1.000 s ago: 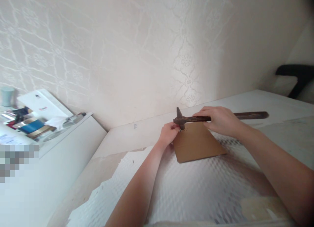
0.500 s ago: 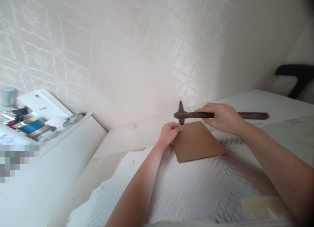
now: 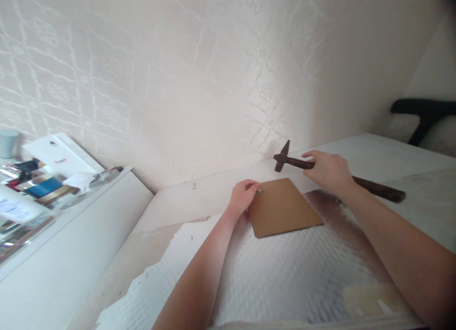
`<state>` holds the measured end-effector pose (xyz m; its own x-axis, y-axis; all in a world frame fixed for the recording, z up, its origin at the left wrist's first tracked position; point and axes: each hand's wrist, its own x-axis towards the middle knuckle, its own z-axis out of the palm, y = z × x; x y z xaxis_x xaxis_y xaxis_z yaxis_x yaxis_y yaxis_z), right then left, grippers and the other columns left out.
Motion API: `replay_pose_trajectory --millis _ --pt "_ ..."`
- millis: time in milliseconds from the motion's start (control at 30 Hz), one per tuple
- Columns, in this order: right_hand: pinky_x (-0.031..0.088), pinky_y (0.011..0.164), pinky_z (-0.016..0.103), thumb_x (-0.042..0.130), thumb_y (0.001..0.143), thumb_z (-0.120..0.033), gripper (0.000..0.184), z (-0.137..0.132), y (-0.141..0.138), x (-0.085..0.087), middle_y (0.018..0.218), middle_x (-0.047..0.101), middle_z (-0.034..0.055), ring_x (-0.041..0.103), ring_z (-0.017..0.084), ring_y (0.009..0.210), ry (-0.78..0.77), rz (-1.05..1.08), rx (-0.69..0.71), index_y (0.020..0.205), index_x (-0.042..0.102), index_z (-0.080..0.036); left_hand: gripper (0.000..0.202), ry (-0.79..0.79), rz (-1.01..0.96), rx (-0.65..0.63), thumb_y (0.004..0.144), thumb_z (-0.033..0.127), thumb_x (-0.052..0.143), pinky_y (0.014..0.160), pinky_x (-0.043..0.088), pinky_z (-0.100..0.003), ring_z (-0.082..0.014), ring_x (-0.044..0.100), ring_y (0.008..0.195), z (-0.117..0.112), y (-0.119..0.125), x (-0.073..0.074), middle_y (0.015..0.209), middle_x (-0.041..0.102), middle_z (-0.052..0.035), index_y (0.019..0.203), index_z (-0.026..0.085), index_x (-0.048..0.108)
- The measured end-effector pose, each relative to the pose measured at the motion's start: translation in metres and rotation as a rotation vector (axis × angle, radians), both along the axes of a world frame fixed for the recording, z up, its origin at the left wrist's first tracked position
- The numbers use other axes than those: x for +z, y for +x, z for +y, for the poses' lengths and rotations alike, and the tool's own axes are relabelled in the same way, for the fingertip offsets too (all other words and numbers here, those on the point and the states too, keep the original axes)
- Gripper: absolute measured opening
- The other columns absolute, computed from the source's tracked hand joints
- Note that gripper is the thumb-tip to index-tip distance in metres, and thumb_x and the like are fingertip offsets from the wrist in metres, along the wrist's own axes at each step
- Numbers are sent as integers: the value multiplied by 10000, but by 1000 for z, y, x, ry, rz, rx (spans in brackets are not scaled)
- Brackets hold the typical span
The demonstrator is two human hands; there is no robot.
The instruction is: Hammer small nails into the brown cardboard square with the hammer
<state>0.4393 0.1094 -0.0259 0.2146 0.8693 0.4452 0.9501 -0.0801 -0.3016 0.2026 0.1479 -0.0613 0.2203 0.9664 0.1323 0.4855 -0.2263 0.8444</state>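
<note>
My right hand (image 3: 329, 170) grips the dark wooden handle of a hammer (image 3: 381, 189), whose head is raised above the far edge of a brown board (image 3: 285, 211). The board lies flat on a textured white sheet. At the board's far left corner, my left hand (image 3: 245, 194) is closed in a pinch, with a small shiny metal piece (image 3: 258, 191) at its fingertips; what kind of piece it is cannot be made out. A short row of small dark marks runs along the board just right of those fingers.
The torn white sheet (image 3: 278, 273) covers part of the worn surface. On the left, a white cabinet (image 3: 107, 216) carries a white box (image 3: 62, 154), a blue-grey cup (image 3: 8, 143) and assorted clutter. Patterned wallpaper rises behind, and a black armrest (image 3: 423, 109) stands at right.
The hammer head has lifted away from my left fingers, up and to the right, and the handle end has tilted downward. My left hand stays at the board's corner.
</note>
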Motion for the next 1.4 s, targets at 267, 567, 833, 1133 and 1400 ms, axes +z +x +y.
replay_pose_trajectory --millis 267,567,833,1133,1400 --pt "394 645 364 501 769 -196 428 3 8 -11 944 707 149 636 310 848 -49 91 0 1192 548 -151 159 -3 37 -12 742 201 655 786 483 -275 -156 641 814 -4 -2 0 867 713 -50 892 174 700" --pt "356 606 360 458 809 -209 402 1 9 -10 900 681 222 627 300 787 -93 84 -65 1183 553 -98 176 15 41 -26 731 130 630 758 489 -267 -151 642 788 -6 -2 3 847 714 -48 889 164 700" --pt "335 528 336 509 777 -221 382 4 11 -19 820 680 186 614 268 700 -49 54 -128 1146 607 -190 177 7 63 -24 741 133 631 761 486 -260 -144 639 790 -6 -3 2 851 711 -42 901 168 697" --pt "418 582 366 475 801 -264 368 1 6 -11 929 681 174 623 317 824 -160 25 -90 1124 644 -206 149 4 50 -26 757 217 645 760 476 -264 -150 636 795 -3 -3 0 855 712 -44 888 173 701" --pt "432 931 415 420 883 -263 385 3 -41 -20 1185 629 135 543 262 1114 144 -79 459 1207 589 -143 137 58 36 9 784 229 612 782 469 -259 -156 639 805 -7 1 5 846 717 -45 855 161 707"
